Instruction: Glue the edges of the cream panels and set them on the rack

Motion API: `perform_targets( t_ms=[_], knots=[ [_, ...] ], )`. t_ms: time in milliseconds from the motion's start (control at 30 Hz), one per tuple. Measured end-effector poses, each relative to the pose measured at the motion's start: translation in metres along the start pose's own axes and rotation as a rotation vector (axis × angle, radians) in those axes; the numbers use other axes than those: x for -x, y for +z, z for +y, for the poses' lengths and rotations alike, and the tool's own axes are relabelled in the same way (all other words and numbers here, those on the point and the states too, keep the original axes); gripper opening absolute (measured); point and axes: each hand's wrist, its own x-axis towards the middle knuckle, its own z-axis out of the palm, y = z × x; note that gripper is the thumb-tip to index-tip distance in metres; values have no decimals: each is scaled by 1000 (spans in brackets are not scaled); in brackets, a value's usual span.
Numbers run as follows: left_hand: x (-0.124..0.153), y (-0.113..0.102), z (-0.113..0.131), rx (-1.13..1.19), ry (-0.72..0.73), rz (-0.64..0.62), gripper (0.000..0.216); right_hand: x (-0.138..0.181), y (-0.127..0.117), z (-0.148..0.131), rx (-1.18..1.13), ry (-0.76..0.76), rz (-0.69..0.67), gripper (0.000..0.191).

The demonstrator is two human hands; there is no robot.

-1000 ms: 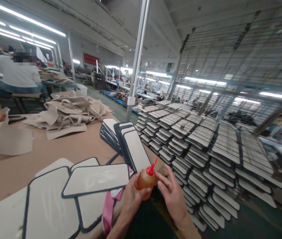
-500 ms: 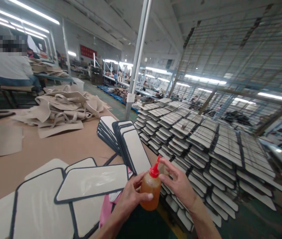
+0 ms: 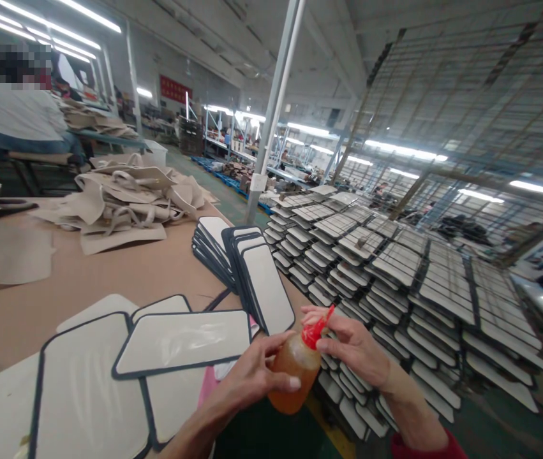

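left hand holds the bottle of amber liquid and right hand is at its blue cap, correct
Not quite: the cap is red, not blue, as the head view shows. The left hand does hold the bottle, with the right hand at its cap.

At nine o'clock there lies a heap of beige pieces (image 3: 130, 201), loosely piled one over another. At ten o'clock, a person in a white top (image 3: 17, 115) sits on a stool (image 3: 44, 158), and a whitish bin (image 3: 156, 154) stands near the heap. Above the person shine long light tubes (image 3: 89, 15). Between ten and eleven o'clock hangs a red banner (image 3: 175, 89). At twelve o'clock rises a slanting metal post (image 3: 275, 108), and at two o'clock spreads a wire mesh (image 3: 467, 95).
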Motion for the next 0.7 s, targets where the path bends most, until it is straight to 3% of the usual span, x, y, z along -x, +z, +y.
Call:
perform_targets(
  t_ms=[133,333,700],
  knots=[
    [3,-3,4,54,8,-64,61,2,9,4,-72,-35,54,31],
    [13,-2,7,197,-15,-259,59,9,3,-4,-175,-104,19,37],
    [17,2,8,147,-10,-223,53,18,-2,-16,-58,-19,-148,33]
  ],
)
